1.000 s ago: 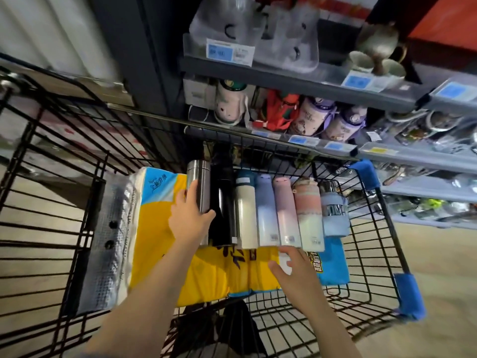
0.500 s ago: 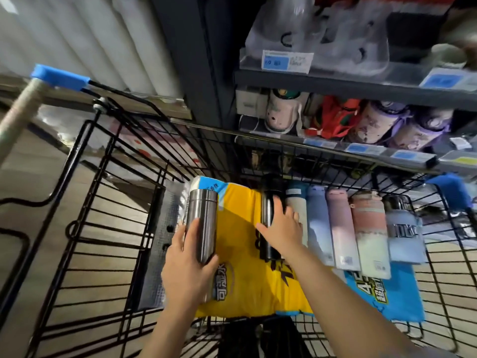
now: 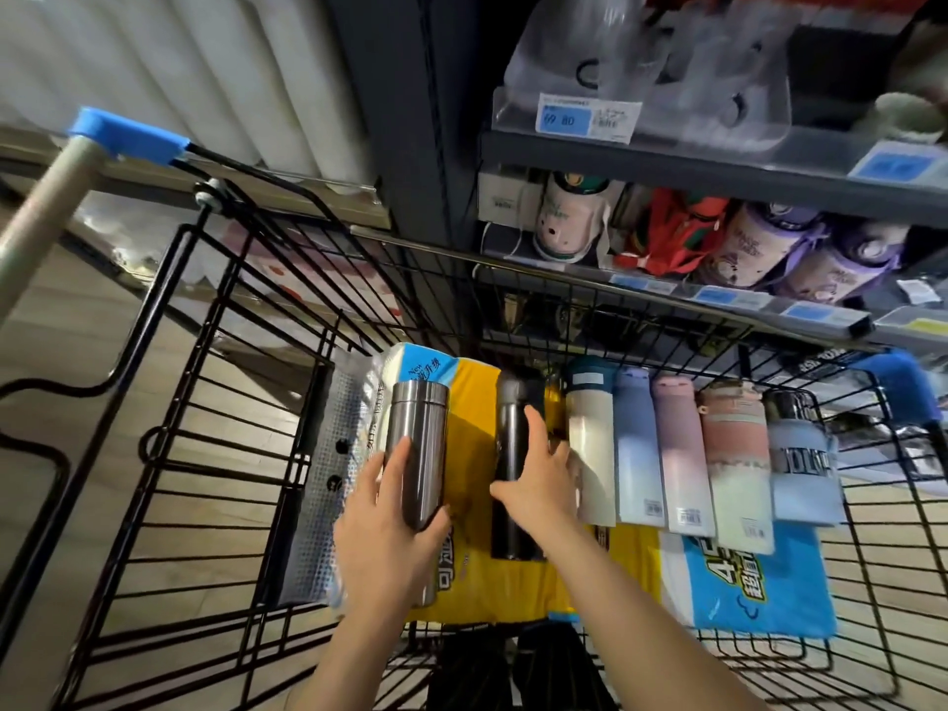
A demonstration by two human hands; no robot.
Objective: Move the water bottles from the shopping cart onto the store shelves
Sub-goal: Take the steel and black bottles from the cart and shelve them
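**Q:** What is nearest the camera?

**A:** Two bare forearms reach forward from the bottom edge into a black wire shopping cart (image 3: 215, 454). The left hand (image 3: 382, 536) curls its fingers and thumb round the lower half of a brushed steel cylindrical water bottle (image 3: 416, 456). The bottle is held above a yellow and blue plastic-wrapped multipack (image 3: 469, 582); its long axis runs away from the viewer, cap end towards the shelves. Its base is hidden by the palm.

**Q:** And the other hand?

**A:** The right hand (image 3: 538, 482) lies over a glossy black cylindrical water bottle (image 3: 510, 454), fingers bent across its right side and thumb on the left. This bottle lies flat on the multipack, parallel to the steel one, cap end far. The wrist covers part of its lower body.

**Q:** What lies further in?

**A:** To the right, five more bottles lie side by side, caps pointing away: a cream bottle with a dark teal cap (image 3: 590, 449), a pale blue bottle (image 3: 638, 449), a pink bottle (image 3: 679, 459), a peach and cream bottle (image 3: 736, 469), and a clear bottle in a grey-blue sleeve (image 3: 803, 459). The sleeve's lettering is too blurred to read.

**Q:** And beyond the cart?

**A:** Dark metal store shelves (image 3: 718, 166) hold patterned cups and clear plastic containers with blue price tags. The right end of the shelves is cut off, and the top shelf's goods are hazy.
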